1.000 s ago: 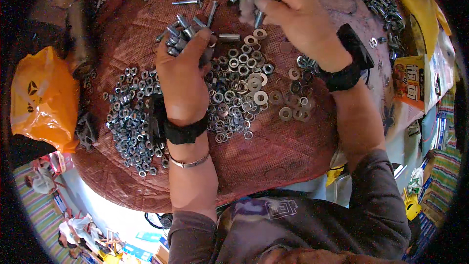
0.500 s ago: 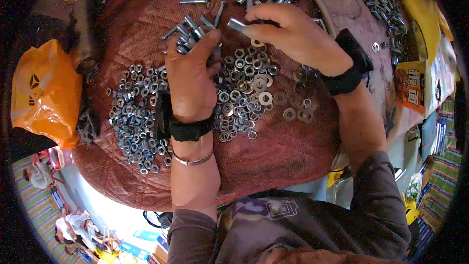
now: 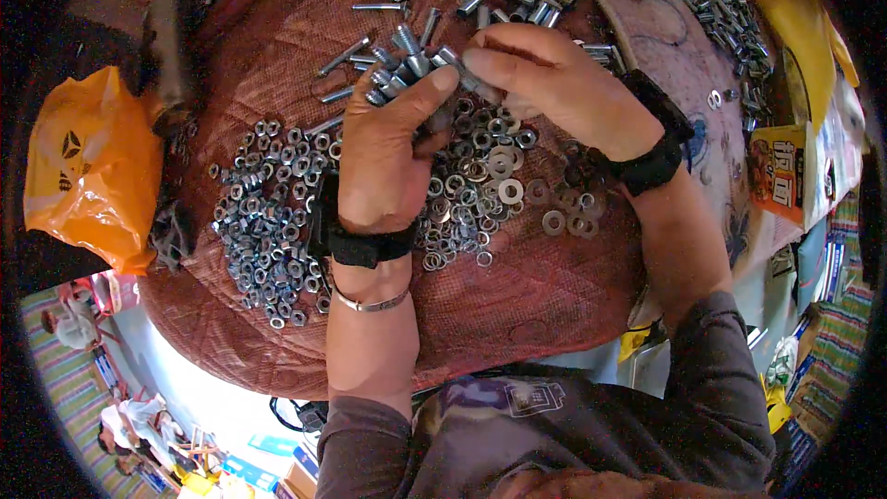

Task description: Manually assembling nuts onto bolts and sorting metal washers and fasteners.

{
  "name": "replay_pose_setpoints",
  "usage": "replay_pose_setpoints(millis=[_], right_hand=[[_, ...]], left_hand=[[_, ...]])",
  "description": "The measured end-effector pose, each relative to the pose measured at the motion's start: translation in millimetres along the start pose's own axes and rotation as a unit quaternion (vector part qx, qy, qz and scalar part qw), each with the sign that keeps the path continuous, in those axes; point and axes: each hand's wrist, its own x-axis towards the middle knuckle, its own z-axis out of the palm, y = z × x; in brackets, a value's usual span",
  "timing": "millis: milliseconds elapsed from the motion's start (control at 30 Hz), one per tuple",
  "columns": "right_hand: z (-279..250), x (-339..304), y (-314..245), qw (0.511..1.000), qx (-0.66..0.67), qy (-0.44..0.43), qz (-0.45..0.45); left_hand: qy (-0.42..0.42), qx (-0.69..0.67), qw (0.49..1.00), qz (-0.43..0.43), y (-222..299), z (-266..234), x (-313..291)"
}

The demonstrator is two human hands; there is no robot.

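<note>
My left hand (image 3: 383, 162) is closed around a bunch of shiny threaded bolts (image 3: 407, 54), whose ends stick up past the thumb and fingers. Close beside it, my right hand (image 3: 573, 97) pinches a short metal sleeve (image 3: 447, 57) between thumb and fingers, right against the bunch. Blur and fingers hide whether the sleeve sits over a bolt. Beneath the hands lie flat and spring washers (image 3: 500, 166), with a heap of hex nuts (image 3: 268, 240) to the left of my left wrist.
A reddish-brown quilted cloth (image 3: 517, 305) covers the work surface. Many metal sleeves (image 3: 471, 2) are piled along the far side. An orange plastic bag (image 3: 88, 176) stands at the left. At the right are a printed carton (image 3: 778, 171) and a yellow bag (image 3: 785, 46).
My left hand has shifted slightly right with the bolts. The right hand has brought the sleeve down against the bunch, closing the gap between the hands.
</note>
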Motion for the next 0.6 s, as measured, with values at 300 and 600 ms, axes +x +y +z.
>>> replay_pose_setpoints(millis=[300,600], right_hand=[[-7.3,6.3,9.8,0.965,-0.115,0.140,-0.191],[-11.6,-0.7,-10.5,0.969,0.008,0.171,-0.176]], left_hand=[[0.002,0.017,1.000,0.007,0.0,9.7,-5.6],[-0.001,0.086,0.996,0.022,-1.1,13.0,-8.6]])
